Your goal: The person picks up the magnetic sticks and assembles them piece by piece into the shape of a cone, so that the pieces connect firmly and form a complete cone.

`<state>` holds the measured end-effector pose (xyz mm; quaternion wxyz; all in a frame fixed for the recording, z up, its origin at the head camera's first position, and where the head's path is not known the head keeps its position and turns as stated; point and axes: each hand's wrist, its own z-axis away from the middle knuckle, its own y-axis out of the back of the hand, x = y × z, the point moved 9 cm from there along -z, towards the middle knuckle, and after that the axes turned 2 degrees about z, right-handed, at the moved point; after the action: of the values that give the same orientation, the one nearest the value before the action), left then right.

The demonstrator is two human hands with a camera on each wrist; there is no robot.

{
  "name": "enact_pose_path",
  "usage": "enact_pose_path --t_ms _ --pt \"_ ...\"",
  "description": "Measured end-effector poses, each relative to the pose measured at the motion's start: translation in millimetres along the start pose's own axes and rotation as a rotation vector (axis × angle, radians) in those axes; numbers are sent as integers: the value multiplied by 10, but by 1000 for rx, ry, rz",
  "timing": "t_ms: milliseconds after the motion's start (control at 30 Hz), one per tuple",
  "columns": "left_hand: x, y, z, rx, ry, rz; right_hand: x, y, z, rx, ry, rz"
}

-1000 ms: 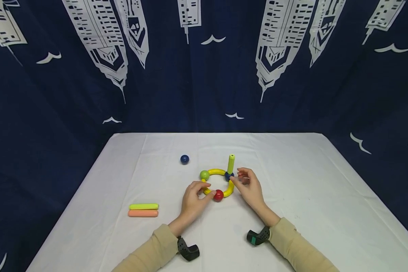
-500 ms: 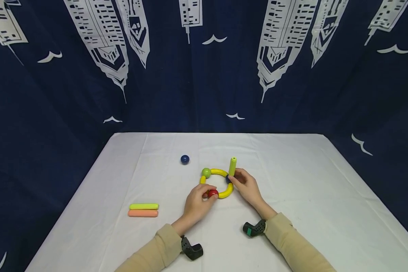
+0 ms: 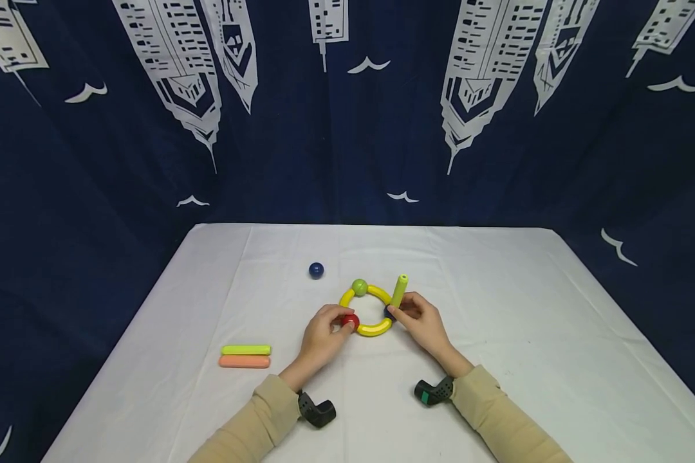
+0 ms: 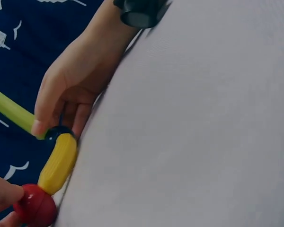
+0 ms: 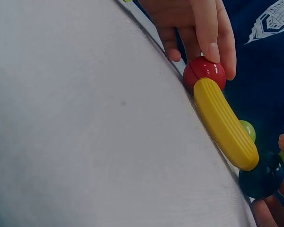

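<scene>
A ring of curved yellow rods [image 3: 374, 330] lies on the table, joined by a red ball [image 3: 351, 321], a light green ball [image 3: 360, 287] and a dark blue ball [image 5: 260, 179]. My left hand [image 3: 322, 334] pinches the red ball between thumb and fingers at the ring's near left. On the right side, my right hand [image 3: 424, 326] grips the blue ball, its thumb at the foot of a straight lime-green stick [image 3: 399, 290]. That stick rises from the blue ball, tilted a little to the right. The fingers partly hide the blue ball in the head view.
A loose dark blue ball [image 3: 316, 270] rests behind the ring, to its left. Off to the left, a lime-green stick [image 3: 246, 350] and an orange stick [image 3: 244, 361] lie side by side. A navy patterned curtain [image 3: 336, 141] hangs behind the white-covered table [image 3: 498, 270].
The ring has turned clockwise: the red ball went left, the green ball toward the back, the blue ball nearer. The stick leans more to the right. Both hands have closed on their balls.
</scene>
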<state>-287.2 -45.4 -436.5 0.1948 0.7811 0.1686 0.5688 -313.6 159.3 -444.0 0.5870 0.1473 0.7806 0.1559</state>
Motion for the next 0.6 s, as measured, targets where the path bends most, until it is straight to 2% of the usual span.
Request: enact_pose_path --t_ms 167,267,367,433,600 --pt "-24 199 -40 -65 34 38 -279 35 62 -7 -6 20" --pt "-28 442 -73 -130 12 78 -299 35 59 -3 -5 28" --pt "-81 747 -89 -202 -17 128 -300 32 55 -6 -14 29" --pt "-175 959 -73 -245 -13 140 -293 27 53 -9 -22 26" --pt "-551 1424 40 -297 78 162 -269 17 48 -16 -31 13"
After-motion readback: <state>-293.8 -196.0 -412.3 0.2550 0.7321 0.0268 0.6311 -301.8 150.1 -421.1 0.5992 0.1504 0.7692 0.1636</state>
